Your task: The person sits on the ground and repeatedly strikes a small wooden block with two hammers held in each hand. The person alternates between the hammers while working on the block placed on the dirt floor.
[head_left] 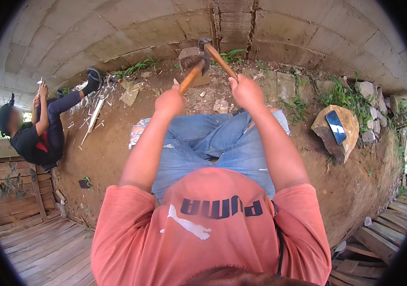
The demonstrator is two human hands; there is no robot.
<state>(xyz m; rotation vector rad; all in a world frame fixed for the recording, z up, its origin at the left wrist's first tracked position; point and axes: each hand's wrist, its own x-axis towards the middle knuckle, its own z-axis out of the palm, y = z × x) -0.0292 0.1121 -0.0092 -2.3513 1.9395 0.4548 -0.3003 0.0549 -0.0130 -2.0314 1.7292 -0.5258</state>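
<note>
Both my arms reach forward over my crossed, jeans-clad legs. My left hand is closed round the wooden handle of a tool with a dark metal head; blur hides the exact shape of that head. In my right hand is the wooden handle of a hammer, slanting up and left. The two tool heads are close together, one just above the other, and I cannot tell whether they touch. A squarish stone-like block lies right beside them, partly covered by the tools.
To the left, another person sits holding a thin pale stick. A long pale wood strip and shavings lie on the dirt. At right, a phone rests on a large rock. A block wall runs behind; wooden planks border the near left.
</note>
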